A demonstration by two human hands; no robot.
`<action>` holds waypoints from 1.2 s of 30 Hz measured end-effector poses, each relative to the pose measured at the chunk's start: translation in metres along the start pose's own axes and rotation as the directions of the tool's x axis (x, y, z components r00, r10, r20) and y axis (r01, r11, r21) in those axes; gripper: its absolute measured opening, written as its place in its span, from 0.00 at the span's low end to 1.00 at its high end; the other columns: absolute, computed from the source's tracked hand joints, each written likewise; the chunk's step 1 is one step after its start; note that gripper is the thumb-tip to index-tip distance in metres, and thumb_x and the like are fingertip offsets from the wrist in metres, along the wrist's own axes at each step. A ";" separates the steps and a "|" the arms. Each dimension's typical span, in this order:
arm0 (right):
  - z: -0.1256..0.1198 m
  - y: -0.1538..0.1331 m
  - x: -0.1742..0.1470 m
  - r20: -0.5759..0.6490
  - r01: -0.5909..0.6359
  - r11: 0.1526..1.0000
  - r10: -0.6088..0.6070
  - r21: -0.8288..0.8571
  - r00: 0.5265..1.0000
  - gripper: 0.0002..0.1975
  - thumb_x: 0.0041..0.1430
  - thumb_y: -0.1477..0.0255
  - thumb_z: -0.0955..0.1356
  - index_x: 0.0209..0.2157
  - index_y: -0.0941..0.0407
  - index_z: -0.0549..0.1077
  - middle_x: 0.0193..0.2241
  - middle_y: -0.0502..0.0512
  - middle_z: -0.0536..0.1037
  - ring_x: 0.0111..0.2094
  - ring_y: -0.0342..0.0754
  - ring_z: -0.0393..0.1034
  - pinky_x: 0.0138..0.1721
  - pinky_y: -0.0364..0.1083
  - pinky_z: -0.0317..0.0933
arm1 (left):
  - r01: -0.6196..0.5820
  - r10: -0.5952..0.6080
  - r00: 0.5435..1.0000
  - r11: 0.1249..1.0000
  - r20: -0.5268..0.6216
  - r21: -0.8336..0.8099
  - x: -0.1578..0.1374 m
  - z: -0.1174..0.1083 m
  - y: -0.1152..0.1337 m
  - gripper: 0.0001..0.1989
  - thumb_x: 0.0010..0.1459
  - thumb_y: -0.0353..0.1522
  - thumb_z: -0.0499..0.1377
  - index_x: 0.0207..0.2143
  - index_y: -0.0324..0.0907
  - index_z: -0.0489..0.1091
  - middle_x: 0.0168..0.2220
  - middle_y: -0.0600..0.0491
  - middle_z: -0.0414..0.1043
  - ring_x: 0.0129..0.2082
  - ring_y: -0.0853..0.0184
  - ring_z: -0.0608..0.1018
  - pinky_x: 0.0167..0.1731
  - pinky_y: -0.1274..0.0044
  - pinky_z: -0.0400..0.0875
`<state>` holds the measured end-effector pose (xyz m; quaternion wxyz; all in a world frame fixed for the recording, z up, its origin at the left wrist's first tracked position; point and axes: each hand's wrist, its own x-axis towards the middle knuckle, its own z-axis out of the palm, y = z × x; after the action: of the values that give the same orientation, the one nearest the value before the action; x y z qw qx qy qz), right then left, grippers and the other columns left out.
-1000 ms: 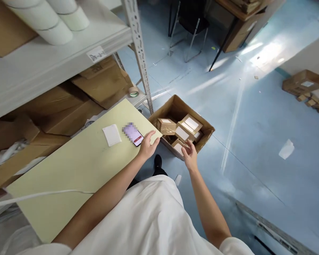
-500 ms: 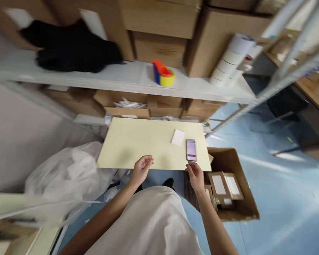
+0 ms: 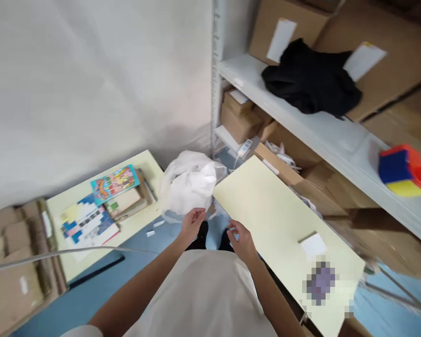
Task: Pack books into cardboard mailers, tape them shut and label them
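My left hand (image 3: 192,223) hangs in the air in front of the white plastic bag (image 3: 192,182), its fingers loosely curled with nothing seen in them. Beside the near left edge of the pale yellow table (image 3: 266,201) is my right hand (image 3: 241,239), thumb and fingers apart and holding nothing. On that table lie a small white card-like block (image 3: 313,245) and, farther right, a phone (image 3: 321,281) blurred out by large pixels. Neither hand touches them.
Left, a second table (image 3: 145,164) carries a colourful blue booklet (image 3: 115,183), a blue-and-white book (image 3: 91,220) and cardboard. Flattened boxes (image 3: 17,262) stand beside it. A shelf (image 3: 245,70) holds black cloth (image 3: 312,79), cartons and a tape dispenser (image 3: 403,171). A cable (image 3: 73,250) crosses low left.
The view has swung left, bringing the side table with books into sight and shifting the yellow table rightward. Both hands have moved off the front of the yellow table, still empty.
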<state>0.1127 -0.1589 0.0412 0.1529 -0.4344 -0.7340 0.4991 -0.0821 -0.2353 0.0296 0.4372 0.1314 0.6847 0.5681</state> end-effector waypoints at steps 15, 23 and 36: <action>0.027 -0.023 0.127 0.565 0.432 0.902 -0.341 -0.030 0.751 0.16 0.60 0.69 0.62 0.48 0.54 0.72 0.39 0.57 0.78 0.34 0.48 0.74 0.40 0.48 0.68 | 0.012 -0.089 0.777 0.992 -0.623 -0.127 -0.068 -0.047 -0.015 0.23 0.44 0.48 0.65 0.35 0.39 0.72 0.32 0.50 0.75 0.30 0.66 0.76 0.35 0.72 0.70; 0.075 -0.056 0.127 0.766 0.558 0.822 -0.286 -0.112 0.575 0.17 0.60 0.71 0.63 0.50 0.54 0.71 0.45 0.59 0.77 0.37 0.49 0.74 0.43 0.49 0.66 | -0.023 -0.088 0.636 0.991 -0.767 -0.133 -0.061 -0.101 -0.027 0.24 0.45 0.47 0.64 0.37 0.38 0.72 0.35 0.47 0.76 0.36 0.63 0.77 0.40 0.70 0.69; 0.230 -0.123 0.146 0.799 0.693 0.650 -0.213 -0.314 0.562 0.19 0.60 0.71 0.62 0.52 0.57 0.72 0.49 0.62 0.75 0.51 0.54 0.69 0.54 0.51 0.61 | 0.041 -0.054 0.679 0.999 -0.732 -0.036 0.003 -0.277 -0.044 0.22 0.51 0.42 0.60 0.45 0.37 0.71 0.47 0.40 0.73 0.47 0.54 0.75 0.43 0.67 0.71</action>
<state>-0.1826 -0.1969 0.0123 -0.1524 -0.0163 -0.9407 0.3026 -0.2768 -0.4307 -0.0191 0.1429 -0.1281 0.8006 0.5676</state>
